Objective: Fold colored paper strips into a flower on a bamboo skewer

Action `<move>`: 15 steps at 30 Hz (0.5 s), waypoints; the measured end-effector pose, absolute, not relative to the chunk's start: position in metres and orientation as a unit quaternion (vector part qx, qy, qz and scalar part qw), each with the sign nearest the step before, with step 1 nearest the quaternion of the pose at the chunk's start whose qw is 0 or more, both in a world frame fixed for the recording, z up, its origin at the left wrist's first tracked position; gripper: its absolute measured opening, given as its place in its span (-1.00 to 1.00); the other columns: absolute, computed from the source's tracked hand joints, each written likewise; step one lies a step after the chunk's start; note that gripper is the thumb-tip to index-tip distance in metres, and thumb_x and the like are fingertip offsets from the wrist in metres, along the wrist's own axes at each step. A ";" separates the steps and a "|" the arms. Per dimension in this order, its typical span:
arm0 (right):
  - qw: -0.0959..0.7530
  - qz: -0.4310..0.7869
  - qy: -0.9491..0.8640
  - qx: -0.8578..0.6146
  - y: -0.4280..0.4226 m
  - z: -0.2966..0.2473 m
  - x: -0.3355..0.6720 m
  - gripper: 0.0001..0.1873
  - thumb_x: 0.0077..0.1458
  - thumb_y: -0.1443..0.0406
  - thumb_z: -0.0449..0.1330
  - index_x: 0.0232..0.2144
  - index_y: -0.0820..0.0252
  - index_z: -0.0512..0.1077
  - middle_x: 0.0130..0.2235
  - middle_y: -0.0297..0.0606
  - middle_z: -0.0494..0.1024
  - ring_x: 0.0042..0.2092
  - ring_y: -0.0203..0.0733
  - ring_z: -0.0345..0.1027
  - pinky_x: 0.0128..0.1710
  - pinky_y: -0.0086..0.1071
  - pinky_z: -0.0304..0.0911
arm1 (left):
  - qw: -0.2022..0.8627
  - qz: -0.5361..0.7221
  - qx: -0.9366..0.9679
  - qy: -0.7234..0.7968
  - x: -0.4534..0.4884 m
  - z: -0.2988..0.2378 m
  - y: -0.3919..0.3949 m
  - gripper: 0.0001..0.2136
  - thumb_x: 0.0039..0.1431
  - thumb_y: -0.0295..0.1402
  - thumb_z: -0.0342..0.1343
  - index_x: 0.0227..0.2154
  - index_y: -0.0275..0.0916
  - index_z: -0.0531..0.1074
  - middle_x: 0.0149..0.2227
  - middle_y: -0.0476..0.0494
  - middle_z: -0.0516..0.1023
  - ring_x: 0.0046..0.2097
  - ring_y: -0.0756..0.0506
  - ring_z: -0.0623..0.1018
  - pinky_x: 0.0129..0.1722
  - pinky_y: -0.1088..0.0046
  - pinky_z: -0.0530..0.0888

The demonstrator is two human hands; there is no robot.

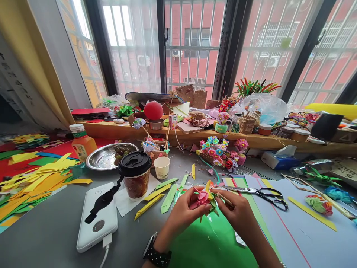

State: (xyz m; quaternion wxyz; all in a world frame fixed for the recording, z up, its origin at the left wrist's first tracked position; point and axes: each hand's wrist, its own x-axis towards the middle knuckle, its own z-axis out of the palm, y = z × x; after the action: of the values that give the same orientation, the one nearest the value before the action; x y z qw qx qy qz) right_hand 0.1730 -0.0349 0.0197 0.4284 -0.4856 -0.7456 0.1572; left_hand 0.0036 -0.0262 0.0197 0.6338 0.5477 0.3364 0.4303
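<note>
My left hand point(187, 207), a watch on its wrist, is closed around a folded paper flower point(203, 198) with pink, yellow and green parts. From the other side, my right hand point(234, 209) pinches a thin tan stick point(225, 198) against the flower; the stick's tip is hidden among the folds. Below both hands lies a shiny green sheet point(208, 242). Folded green strips point(170, 199) and yellow strips point(149, 206) are left of my left hand. Black-handled scissors point(269, 196) rest on paper sheets beyond my right hand.
A lidded coffee cup point(136, 178), a paper cup point(161, 167) and a white power bank point(97, 223) with a cable stand left. Behind them are a metal plate point(97, 158) and a juice bottle point(80, 143). Colourful flowers point(219, 150) sit before a cluttered ledge. Paper strips point(41, 182) pile far left.
</note>
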 end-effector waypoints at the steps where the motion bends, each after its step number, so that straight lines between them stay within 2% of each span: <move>1: 0.424 0.158 -0.747 -0.487 -0.035 0.021 0.173 -0.75 0.02 0.34 0.04 -0.26 0.16 0.47 -0.26 -0.20 0.57 -0.30 -0.14 0.46 -0.42 -0.38 0.37 | 0.633 0.432 0.544 0.342 0.004 0.019 -0.026 -0.53 -0.13 -0.30 0.23 -0.13 -0.32 0.25 -0.23 -0.20 0.50 -0.18 -0.13 0.49 -0.21 0.36 0.42; 10: 0.434 0.135 -0.737 -0.499 -0.035 0.014 0.168 -0.78 0.01 0.32 0.04 -0.33 0.16 0.47 -0.33 -0.21 0.57 -0.32 -0.12 0.45 -0.39 -0.35 0.36 | 0.633 0.433 0.524 0.370 0.007 0.010 -0.024 -0.39 -0.16 -0.20 0.23 -0.04 -0.34 0.19 -0.28 -0.22 0.49 -0.22 -0.15 0.49 -0.21 0.28 0.42; 13: 0.448 0.098 -0.722 -0.518 -0.034 0.012 0.167 -0.78 0.00 0.35 0.02 -0.35 0.16 0.47 -0.34 -0.20 0.58 -0.34 -0.11 0.46 -0.39 -0.33 0.36 | 0.630 0.430 0.542 0.352 0.005 0.010 -0.024 -0.15 -0.29 -0.30 0.32 0.10 -0.19 0.01 -0.14 -0.23 0.39 -0.19 -0.16 0.49 -0.17 0.27 0.41; 15: 0.456 0.078 -0.714 -0.526 -0.034 0.012 0.168 -0.77 0.00 0.36 0.01 -0.35 0.17 0.47 -0.34 -0.20 0.58 -0.35 -0.11 0.46 -0.41 -0.33 0.37 | 0.612 0.431 0.565 0.348 0.004 0.011 -0.025 -0.08 -0.34 -0.39 0.34 0.12 -0.07 -0.04 -0.02 -0.23 0.27 -0.18 -0.14 0.49 -0.15 0.28 0.42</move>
State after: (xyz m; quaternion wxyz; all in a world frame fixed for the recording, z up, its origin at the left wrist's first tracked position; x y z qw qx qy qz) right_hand 0.1676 -0.0337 0.0120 0.4560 -0.5258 -0.7139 0.0778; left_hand 0.0036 -0.0246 0.0109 0.6117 0.5652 0.3476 0.4307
